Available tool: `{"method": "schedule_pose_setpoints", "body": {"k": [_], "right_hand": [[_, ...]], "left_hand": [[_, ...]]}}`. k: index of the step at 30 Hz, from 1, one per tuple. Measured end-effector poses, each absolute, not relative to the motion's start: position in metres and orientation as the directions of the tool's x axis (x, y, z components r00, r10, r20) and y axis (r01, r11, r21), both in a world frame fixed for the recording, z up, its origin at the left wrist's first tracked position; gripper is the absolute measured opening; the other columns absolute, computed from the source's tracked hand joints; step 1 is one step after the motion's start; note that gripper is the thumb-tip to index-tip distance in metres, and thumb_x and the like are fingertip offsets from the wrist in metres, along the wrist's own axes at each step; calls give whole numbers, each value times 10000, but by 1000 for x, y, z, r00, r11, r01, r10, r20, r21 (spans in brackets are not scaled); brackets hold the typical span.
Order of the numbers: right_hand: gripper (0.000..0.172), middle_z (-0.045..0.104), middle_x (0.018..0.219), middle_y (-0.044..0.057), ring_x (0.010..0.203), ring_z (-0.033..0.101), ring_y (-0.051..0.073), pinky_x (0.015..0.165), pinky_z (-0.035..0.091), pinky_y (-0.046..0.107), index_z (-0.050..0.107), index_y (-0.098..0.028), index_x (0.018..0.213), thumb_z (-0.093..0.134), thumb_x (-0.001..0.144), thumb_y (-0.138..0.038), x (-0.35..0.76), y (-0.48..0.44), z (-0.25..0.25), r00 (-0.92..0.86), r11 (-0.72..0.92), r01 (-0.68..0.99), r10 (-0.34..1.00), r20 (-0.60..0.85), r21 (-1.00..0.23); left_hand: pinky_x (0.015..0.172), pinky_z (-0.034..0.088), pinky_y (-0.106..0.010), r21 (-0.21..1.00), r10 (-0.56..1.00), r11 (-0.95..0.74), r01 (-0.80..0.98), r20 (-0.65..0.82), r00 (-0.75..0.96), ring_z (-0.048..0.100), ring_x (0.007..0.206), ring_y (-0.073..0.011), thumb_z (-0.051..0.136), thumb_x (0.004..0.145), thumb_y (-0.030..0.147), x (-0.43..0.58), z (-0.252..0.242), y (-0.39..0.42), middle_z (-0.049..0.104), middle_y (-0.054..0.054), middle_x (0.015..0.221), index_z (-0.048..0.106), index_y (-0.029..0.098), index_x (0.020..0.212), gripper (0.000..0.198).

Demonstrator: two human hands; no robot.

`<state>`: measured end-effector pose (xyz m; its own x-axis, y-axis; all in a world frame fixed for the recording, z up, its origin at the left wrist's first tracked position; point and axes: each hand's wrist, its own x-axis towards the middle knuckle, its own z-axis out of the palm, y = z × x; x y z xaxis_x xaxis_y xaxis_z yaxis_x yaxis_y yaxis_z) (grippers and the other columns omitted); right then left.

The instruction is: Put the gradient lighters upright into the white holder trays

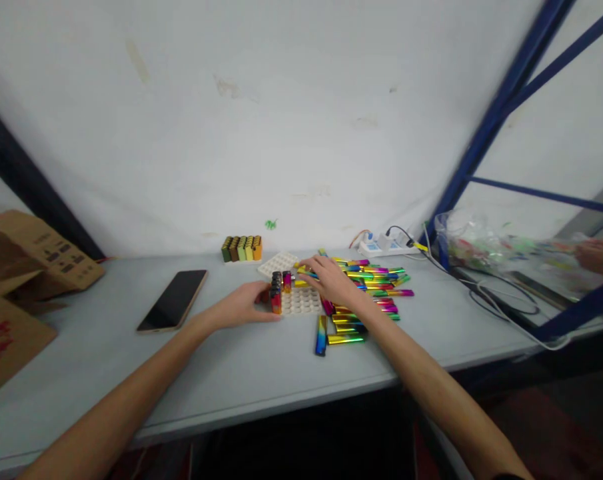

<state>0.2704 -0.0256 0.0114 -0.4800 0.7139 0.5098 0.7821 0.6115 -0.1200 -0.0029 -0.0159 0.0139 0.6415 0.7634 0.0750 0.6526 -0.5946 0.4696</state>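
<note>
Left hand is half open in a C, thumb apart from fingers, at the near-left end of the tray – right up against the standing lighters; can't tell if it grips any. Right hand is over the tray's right side, palm down, fingers curled at a yellow lighter; grip is hidden, so can't confirm a hold.

Biggest down: white scuffed wall behind, then grey table across the view. Blue metal frame on the right, dark post on the left. Brown cardboard box at the left edge. Clear plastic bags beyond the frame, blurred; a co-worker's hand beside them.

Loose metallic rainbow lighters heaped right of the tray, pointing mixed ways, partly under the right forearm. Black-screened phone flat, left of the left hand. White power strip by the wall, cables plugged in.

White holed tray between the hands – standing lighters along its left side, many holes bare. Second tray just behind it; block of upright lighters near the wall. Smallest: green mark on the wall.
</note>
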Motion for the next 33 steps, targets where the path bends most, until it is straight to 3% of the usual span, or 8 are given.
{"method": "schedule_pose_setpoints", "body": {"k": [3, 8, 12, 22, 26, 33], "right_hand": [[215, 695, 1081, 129, 1054, 625, 257, 952, 450, 383, 679, -179, 1095, 513, 1059, -311, 313, -22, 23, -356, 485, 863, 780, 514, -138], [190, 729, 1002, 117, 916, 670, 229, 859, 482, 333, 701, -154, 1069, 538, 1009, -229, 382, -16, 31, -201, 375, 895, 823, 532, -243], [184, 746, 963, 109, 886, 686, 225, 843, 487, 327, 707, -146, 1076, 572, 988, -234, 412, -17, 33, -95, 271, 928, 837, 538, -257], [197, 779, 1099, 140, 984, 725, 243, 869, 519, 316, 743, -139, 1088, 693, 906, -194, 450, -20, 24, 33, 25, 957, 980, 195, -290], [260, 767, 1180, 141, 1046, 721, 252, 895, 520, 319, 750, -150, 1139, 705, 887, -198, 457, -20, 21, 52, -13, 956, 991, 126, -294], [171, 806, 1009, 104, 881, 736, 230, 764, 524, 285, 791, -166, 1010, 707, 863, -194, 451, -21, 25, 15, 1, 929, 999, 40, -369]], "left_hand": [[695, 451, -307, 480, 771, -581, 657, 66, 633, 602, 786, -234, 757, 707, 664, -3, 14, -16, 684, -61, 917, 654, 165, 977, 577], [694, 456, -306, 503, 763, -581, 640, 62, 644, 608, 790, -237, 755, 715, 650, -4, 15, -15, 690, -56, 911, 662, 171, 980, 556], [701, 461, -318, 482, 777, -567, 668, 43, 628, 613, 797, -248, 750, 716, 642, -3, 16, -16, 690, -67, 928, 657, 161, 979, 556], [736, 487, -340, 472, 785, -566, 676, 57, 617, 619, 804, -257, 747, 699, 671, -3, 17, -17, 695, -72, 923, 644, 175, 921, 552], [733, 493, -335, 485, 784, -564, 669, 61, 617, 617, 796, -251, 761, 691, 658, -3, 16, -17, 689, -65, 919, 642, 182, 913, 539], [744, 489, -330, 496, 773, -567, 658, 44, 633, 610, 817, -247, 755, 729, 619, -3, 16, -17, 687, -73, 960, 648, 169, 985, 528]]}}
